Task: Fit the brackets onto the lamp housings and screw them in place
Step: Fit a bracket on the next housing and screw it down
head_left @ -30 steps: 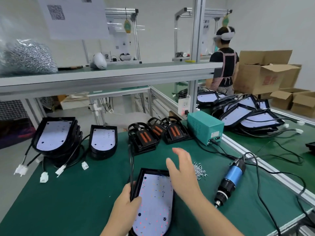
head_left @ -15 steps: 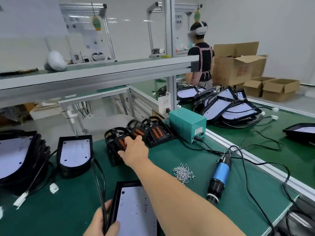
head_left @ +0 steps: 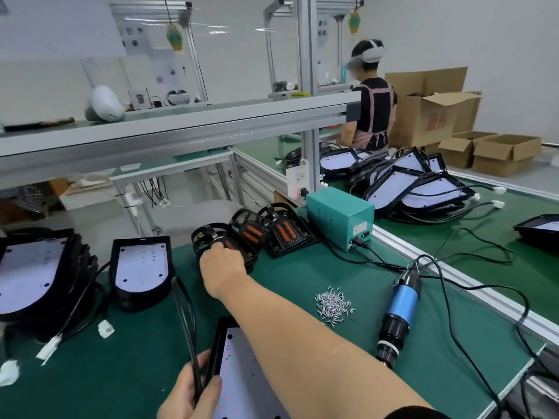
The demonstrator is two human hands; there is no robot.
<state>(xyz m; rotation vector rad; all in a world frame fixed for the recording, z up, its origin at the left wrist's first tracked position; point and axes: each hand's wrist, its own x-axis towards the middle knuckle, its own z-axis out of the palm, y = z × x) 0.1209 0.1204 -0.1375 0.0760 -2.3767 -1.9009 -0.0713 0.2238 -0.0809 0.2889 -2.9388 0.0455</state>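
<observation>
A black lamp housing with a white LED plate lies at the bottom centre of the green mat. My left hand grips its left edge together with its black cable. My right hand reaches across to the nearest black bracket with orange parts, fingers curled onto it. Two more brackets stand beside it. A pile of small silver screws lies right of my forearm. A blue electric screwdriver lies further right.
Stacked lamp housings and a single one sit at the left with white connectors. A teal power box stands behind the brackets. More housings pile on the right bench, where a person stands beside cardboard boxes.
My right hand moved from above the housing forward to the nearest bracket and closed on it. The view swung to the right. My left hand kept its hold on the housing.
</observation>
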